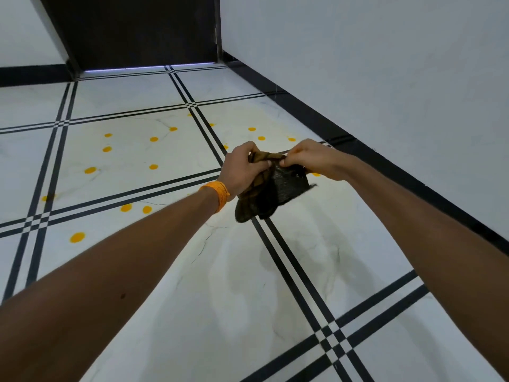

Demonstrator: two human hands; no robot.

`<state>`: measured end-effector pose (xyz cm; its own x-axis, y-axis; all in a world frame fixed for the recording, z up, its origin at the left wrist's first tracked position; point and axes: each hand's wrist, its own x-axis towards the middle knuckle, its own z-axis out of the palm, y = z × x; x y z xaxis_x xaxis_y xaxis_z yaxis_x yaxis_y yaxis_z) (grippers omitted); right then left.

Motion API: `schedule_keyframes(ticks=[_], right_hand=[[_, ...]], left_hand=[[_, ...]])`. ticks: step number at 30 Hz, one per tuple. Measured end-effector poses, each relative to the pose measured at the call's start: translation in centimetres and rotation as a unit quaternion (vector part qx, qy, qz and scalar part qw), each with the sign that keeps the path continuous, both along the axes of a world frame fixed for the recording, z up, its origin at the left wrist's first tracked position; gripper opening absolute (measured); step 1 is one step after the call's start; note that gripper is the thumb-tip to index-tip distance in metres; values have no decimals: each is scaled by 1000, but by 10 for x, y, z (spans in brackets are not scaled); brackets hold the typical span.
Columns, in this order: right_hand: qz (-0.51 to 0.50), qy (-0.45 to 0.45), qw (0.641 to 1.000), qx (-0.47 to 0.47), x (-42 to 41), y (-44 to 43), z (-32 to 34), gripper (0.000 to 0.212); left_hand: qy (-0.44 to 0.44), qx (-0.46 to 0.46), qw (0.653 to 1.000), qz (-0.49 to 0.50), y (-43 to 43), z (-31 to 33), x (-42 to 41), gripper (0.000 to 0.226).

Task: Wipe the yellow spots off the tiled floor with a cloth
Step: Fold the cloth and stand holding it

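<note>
A dark, crumpled cloth (271, 194) hangs in the air above the white tiled floor (220, 299). My left hand (241, 168) grips its upper left part, and an orange band circles that wrist. My right hand (316, 159) pinches the cloth's top edge from the right. Several yellow spots lie on the tiles beyond and to the left of my hands, such as one (77, 237) near my left forearm, a pair (126, 207) further in, and others (261, 138) near the right wall. One spot (316, 174) peeks out under my right hand.
Black double lines (289, 274) cross the floor in a grid. A white wall with a black skirting (385, 166) runs along the right. A dark door (137, 31) stands at the far end, light showing under it.
</note>
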<state>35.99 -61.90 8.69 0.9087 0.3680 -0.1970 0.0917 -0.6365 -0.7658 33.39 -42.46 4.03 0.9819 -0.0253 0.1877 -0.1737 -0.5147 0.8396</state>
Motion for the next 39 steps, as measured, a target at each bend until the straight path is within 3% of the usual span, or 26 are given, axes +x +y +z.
schedule_keyframes(ticks=[4,9,12,14,16,20,22,25,29,31,34,36,39], right_hand=[[-44,1,991,129,2,11,18,24],[-85,-16,987,134,9,10,13,27],[-106,-3,988,112,10,7,4,28],[-106,11,990,97,10,4,-1,35],[-99,43,984,142,7,-1,-8,45],[-161,124,938,282,-6,-13,-49,65],[-136,238,904,327,-22,-13,-81,84],[-76,392,825,400,-44,-6,-114,108],[-36,419,770,480,-51,0,-118,109],[-67,348,785,508,-47,-4,-110,79],[-116,216,857,453,-39,-10,-94,35],[-116,149,907,377,-37,-10,-84,29],[-96,125,927,339,-37,-9,-73,26]], left_hand=[[169,-105,977,-74,2,-1,-7,36],[307,-224,913,-148,1,12,-16,48],[333,-240,884,-225,2,7,-20,44],[331,-238,884,-229,-2,3,-21,27],[321,-258,886,-211,-7,3,-20,17],[291,-335,874,-196,-15,9,-13,17],[283,-372,866,-179,-16,12,-10,18],[279,-417,851,-156,-15,15,-10,21],[280,-418,857,-116,-7,17,-9,11],[283,-402,867,-87,-1,16,-7,10],[262,-313,911,-53,12,13,-3,11],[274,-276,919,-63,20,13,-4,24],[298,-219,923,-103,27,14,-4,39]])
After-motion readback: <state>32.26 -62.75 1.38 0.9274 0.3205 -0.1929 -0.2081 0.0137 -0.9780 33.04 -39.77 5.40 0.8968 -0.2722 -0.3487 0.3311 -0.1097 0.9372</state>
